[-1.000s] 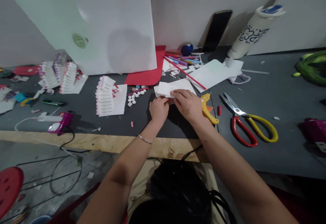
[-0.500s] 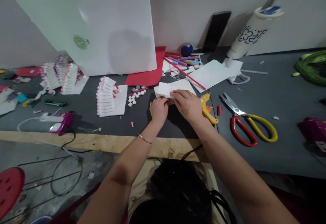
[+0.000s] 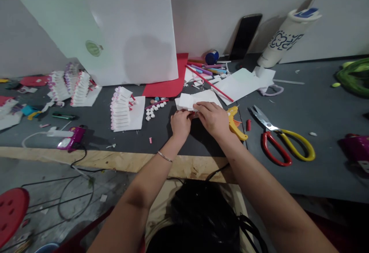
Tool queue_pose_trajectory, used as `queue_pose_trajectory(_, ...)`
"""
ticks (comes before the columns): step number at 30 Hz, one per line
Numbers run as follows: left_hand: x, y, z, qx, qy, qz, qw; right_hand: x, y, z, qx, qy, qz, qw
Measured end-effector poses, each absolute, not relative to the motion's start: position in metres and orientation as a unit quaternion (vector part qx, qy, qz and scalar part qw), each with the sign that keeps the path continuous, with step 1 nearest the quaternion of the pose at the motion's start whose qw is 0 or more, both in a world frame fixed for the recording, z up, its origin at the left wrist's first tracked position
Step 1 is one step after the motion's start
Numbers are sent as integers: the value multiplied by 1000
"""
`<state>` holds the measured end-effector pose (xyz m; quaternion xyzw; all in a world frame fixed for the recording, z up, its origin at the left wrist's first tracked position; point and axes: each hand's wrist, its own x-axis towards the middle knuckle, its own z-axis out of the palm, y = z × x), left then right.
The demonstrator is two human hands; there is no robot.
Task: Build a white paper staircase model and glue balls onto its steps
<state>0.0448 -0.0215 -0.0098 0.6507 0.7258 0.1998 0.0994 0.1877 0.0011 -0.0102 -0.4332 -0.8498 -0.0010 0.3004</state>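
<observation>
Both of my hands meet at a small folded white paper piece over a white sheet on the dark table. My left hand has its fingers closed at the piece's near edge, where a bit of red shows. From the right, my right hand presses its fingers together on the same piece; its fingertips are partly hidden. A yellow glue gun lies just beside my right hand. Small white round pieces lie to the left, near a fanned white paper piece with pink tips.
Large scissors with red and yellow handles lie at the right. Behind stand a phone and a white tumbler. Several pens and a red sheet lie at the back. A purple power socket sits left, near the wooden edge.
The view has shifted very slightly. Both hands stay in the same place on the folded white paper piece.
</observation>
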Motion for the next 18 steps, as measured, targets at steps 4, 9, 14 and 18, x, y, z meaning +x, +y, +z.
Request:
queue_pose_trajectory(4, 46, -21, -11, 651, 724, 204, 100, 187, 1, -10, -434, -850, 1, 297)
queue_pose_trajectory(9, 43, -24, -13, 652, 711, 233, 122, 188, 0, -8, -429, -852, -5, 298)
queue_pose_trajectory(14, 27, -31, -6, 666, 687, 264, 121, 191, -1, -6, -414, -862, 1, 292)
queue_pose_trajectory(18, 16, -37, 0, 702, 683, 188, 73, 200, 0, -4, -403, -866, 18, 297)
